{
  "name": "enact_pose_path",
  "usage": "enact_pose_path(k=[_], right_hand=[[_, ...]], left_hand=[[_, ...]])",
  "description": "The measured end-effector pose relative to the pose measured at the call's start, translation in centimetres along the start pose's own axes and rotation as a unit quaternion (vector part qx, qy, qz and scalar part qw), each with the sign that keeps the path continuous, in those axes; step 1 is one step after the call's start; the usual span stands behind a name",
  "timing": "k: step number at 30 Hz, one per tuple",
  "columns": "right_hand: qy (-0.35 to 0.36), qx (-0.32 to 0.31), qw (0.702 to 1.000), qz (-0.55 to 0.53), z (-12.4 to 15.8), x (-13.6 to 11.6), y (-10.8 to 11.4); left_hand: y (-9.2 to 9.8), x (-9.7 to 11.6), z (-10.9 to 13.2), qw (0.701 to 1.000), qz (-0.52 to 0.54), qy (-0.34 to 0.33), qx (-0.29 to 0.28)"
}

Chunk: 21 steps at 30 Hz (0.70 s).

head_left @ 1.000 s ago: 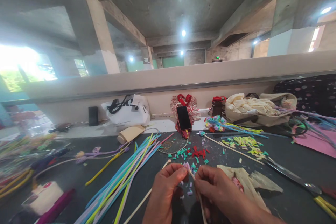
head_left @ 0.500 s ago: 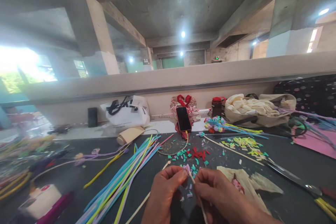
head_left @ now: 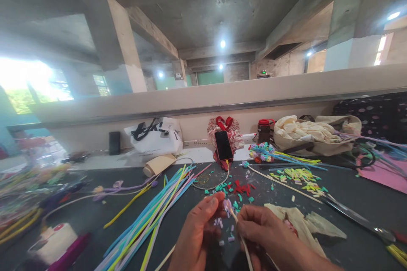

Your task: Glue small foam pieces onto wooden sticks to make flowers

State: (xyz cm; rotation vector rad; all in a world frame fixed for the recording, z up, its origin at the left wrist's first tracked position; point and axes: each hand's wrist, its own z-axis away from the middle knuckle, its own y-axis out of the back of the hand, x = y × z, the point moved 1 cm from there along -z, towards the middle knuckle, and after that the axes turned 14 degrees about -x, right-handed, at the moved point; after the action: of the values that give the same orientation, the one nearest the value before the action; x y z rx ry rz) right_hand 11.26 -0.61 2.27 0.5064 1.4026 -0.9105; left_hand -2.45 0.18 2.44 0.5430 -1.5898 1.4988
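Note:
My right hand [head_left: 265, 233] pinches a thin cream stem [head_left: 246, 250] that slants up and to the left. Lilac pieces [head_left: 227, 206] cluster on the stem's upper tip. Just left of that tip is my left hand [head_left: 200, 230], its fingers loosely curled and apart from the stem; I see nothing held in it. Small lilac cut bits [head_left: 231, 237] lie on the dark table between my hands. Beyond them are scattered teal bits [head_left: 222, 187] and a pile of red bits [head_left: 242, 187].
Long pastel pipe cleaners [head_left: 149, 216] lie to the left. Yellow bits [head_left: 297, 174], scissors [head_left: 356, 216] and a cream cloth scrap [head_left: 280, 214] are on the right. A phone [head_left: 224, 146], a white bag [head_left: 155, 135] and a red-lidded bottle [head_left: 263, 131] stand at the back.
My left fingers have come off the lilac tip and opened a little to the left. The right hand keeps its pinch on the stem. The view has shifted slightly.

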Motion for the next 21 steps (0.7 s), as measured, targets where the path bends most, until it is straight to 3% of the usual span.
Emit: enact_pose_path(k=[5,8,14,17,21], right_hand=[[-0.01,-0.04,0.999,0.004,0.3,-0.3,-0.1],[-0.005,-0.057,0.998,0.008,0.5,-0.4,0.0],[0.036,-0.089,0.995,0.015,0.5,-0.2,-0.1],[0.031,-0.076,0.996,0.031,0.4,-0.1,-0.2],[0.026,-0.027,0.993,0.115,0.4,-0.5,0.8]], left_hand=[[0.3,-0.2,0.3,0.994,0.041,0.054,-0.086],[-0.1,-0.2,0.3,0.992,0.027,0.059,-0.108],[-1.6,-0.7,0.8,0.993,-0.004,0.04,-0.114],[-1.5,-1.0,0.6,0.993,-0.011,0.028,-0.119],[-0.4,-1.1,-0.1,0.996,-0.07,0.012,-0.059]])
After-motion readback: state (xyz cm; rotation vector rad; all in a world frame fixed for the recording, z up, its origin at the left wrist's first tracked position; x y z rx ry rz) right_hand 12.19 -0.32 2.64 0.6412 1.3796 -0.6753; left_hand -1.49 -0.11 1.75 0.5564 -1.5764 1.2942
